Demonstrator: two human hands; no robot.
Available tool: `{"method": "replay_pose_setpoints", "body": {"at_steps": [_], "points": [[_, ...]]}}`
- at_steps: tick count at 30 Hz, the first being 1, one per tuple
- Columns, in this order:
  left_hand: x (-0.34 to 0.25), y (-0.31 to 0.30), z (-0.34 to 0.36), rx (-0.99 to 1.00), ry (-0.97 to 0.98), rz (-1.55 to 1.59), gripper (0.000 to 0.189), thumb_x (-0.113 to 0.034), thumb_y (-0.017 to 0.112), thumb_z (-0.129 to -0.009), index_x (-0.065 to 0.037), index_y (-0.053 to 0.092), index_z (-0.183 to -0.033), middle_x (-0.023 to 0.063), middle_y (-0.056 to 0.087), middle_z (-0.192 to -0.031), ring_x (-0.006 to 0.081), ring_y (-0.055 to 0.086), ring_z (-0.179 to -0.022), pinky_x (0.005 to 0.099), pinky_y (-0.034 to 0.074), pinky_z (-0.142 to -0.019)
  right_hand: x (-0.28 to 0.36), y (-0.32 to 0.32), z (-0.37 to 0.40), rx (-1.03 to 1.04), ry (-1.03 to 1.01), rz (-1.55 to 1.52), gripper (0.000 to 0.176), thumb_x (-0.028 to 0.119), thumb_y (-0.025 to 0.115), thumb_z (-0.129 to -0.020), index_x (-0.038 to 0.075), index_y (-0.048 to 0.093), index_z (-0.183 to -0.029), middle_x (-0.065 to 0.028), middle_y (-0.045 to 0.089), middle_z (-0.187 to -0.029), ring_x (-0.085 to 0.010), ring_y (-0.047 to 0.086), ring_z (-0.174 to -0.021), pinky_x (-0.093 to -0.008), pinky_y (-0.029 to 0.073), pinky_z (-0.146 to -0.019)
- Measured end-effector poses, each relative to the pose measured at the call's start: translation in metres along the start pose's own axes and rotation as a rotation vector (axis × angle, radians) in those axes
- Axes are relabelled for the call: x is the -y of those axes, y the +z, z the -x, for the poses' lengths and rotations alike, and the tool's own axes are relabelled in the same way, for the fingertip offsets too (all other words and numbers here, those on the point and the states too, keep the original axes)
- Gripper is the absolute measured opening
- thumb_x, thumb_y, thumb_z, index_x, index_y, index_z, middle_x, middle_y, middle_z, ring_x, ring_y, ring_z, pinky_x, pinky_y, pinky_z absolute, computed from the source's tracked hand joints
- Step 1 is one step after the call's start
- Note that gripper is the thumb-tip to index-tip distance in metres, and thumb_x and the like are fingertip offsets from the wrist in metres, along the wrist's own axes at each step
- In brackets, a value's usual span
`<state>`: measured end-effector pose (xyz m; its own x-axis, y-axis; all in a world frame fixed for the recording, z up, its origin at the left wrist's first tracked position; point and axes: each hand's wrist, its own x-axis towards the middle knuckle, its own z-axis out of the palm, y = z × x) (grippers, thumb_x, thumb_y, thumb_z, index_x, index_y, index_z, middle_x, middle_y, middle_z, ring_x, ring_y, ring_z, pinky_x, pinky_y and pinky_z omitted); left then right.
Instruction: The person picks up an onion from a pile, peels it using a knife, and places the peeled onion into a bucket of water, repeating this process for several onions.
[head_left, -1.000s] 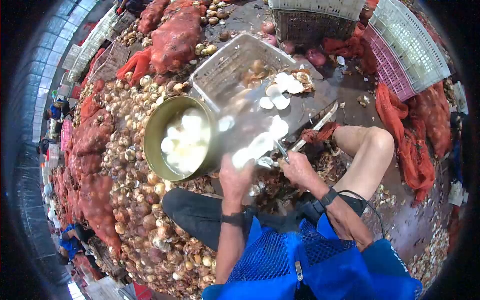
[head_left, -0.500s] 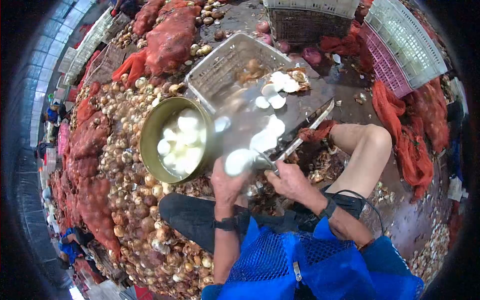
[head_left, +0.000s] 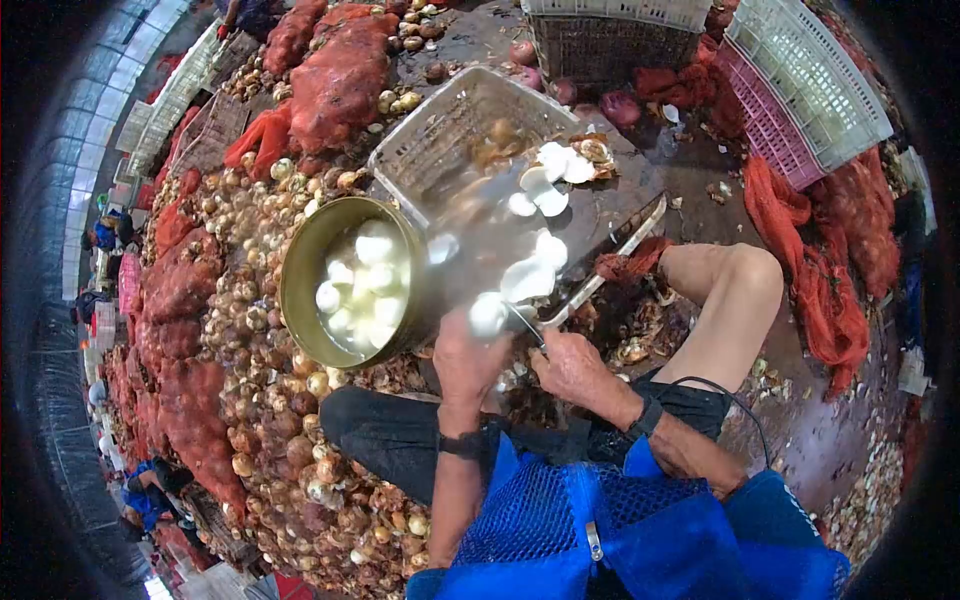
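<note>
My left hand [head_left: 468, 362] is closed around a white peeled onion [head_left: 488, 314], which shows bright at the fingertips. In my right hand [head_left: 585, 375] is a knife [head_left: 526, 325], its thin blade angled up and left close to that onion. More white onions [head_left: 532, 278] lie just beyond my hands, overexposed and partly blurred. To the left stands an olive-green bucket [head_left: 290, 275] with several peeled onions [head_left: 374, 278] inside, some in cloudy liquid. A long narrow board or bar [head_left: 622, 255] slants up to the right past my right hand.
A grey-white crate [head_left: 410, 150] lies behind the bucket with onions in it. Unpeeled onions [head_left: 290, 420] cover the left ground beside red mesh sacks [head_left: 190, 420]. Stacked crates [head_left: 810, 85] and red netting [head_left: 825, 320] are at right. My bare knee [head_left: 750, 280] is bent there.
My left hand has shifted slightly up and right with the onion. My right hand has moved a little left, and the knife blade shows more clearly. The bucket looks unchanged.
</note>
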<state>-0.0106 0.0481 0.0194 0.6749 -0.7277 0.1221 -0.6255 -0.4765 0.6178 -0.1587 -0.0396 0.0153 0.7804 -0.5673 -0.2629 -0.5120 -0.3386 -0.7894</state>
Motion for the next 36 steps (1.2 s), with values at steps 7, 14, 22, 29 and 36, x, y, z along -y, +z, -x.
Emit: {"method": "replay_pose_setpoints", "body": {"at_steps": [7, 14, 22, 29, 36], "points": [[0.010, 0.010, 0.007, -0.118, 0.174, 0.048, 0.050, -0.022, 0.080, -0.069, -0.003, 0.057, -0.110, 0.0186, 0.061, -0.100, 0.0353, 0.062, -0.091, 0.0432, 0.052, -0.077, -0.004, 0.003, -0.005, 0.020, 0.102, 0.059, 0.027, 0.019, 0.055, -0.086, -0.008, 0.052, -0.091, -0.0327, 0.061, -0.077, -0.0502, 0.062, -0.077, -0.0559, 0.050, -0.072], [0.015, 0.016, 0.012, -0.160, 0.220, 0.038, 0.048, -0.020, 0.080, -0.068, -0.004, 0.059, -0.109, 0.0168, 0.061, -0.097, 0.0352, 0.061, -0.090, 0.0421, 0.052, -0.077, -0.014, 0.012, -0.009, 0.017, 0.088, 0.071, 0.030, 0.019, 0.056, -0.085, -0.009, 0.054, -0.096, -0.0335, 0.063, -0.082, -0.0497, 0.063, -0.083, -0.0546, 0.050, -0.076], [0.012, 0.011, 0.013, -0.160, 0.153, 0.187, 0.048, -0.020, 0.082, -0.069, -0.004, 0.061, -0.109, 0.0143, 0.063, -0.102, 0.0283, 0.064, -0.090, 0.0378, 0.053, -0.079, -0.001, -0.012, -0.020, 0.296, 0.232, -0.263, 0.034, 0.023, 0.055, -0.085, -0.005, 0.059, -0.104, -0.0303, 0.065, -0.085, -0.0422, 0.067, -0.078, -0.0485, 0.055, -0.073], [0.024, 0.014, 0.015, -0.161, -0.269, 0.616, 0.053, -0.014, 0.083, -0.071, 0.002, 0.056, -0.113, 0.0087, 0.062, -0.106, 0.0173, 0.061, -0.094, 0.0299, 0.054, -0.079, -0.003, -0.017, -0.029, 0.274, 0.235, -0.227, 0.029, 0.021, 0.051, -0.087, 0.000, 0.062, -0.105, -0.0211, 0.065, -0.072, -0.0280, 0.067, -0.055, -0.0406, 0.054, -0.051], [0.025, 0.015, 0.015, -0.250, -0.420, 0.963, 0.056, -0.004, 0.079, -0.068, 0.001, 0.053, -0.117, 0.0113, 0.061, -0.107, 0.0227, 0.062, -0.095, 0.0342, 0.056, -0.081, -0.007, -0.009, -0.037, 0.214, 0.273, -0.209, 0.030, 0.020, 0.054, -0.087, -0.003, 0.062, -0.104, -0.0210, 0.065, -0.072, -0.0275, 0.065, -0.055, -0.0401, 0.055, -0.053]]}}
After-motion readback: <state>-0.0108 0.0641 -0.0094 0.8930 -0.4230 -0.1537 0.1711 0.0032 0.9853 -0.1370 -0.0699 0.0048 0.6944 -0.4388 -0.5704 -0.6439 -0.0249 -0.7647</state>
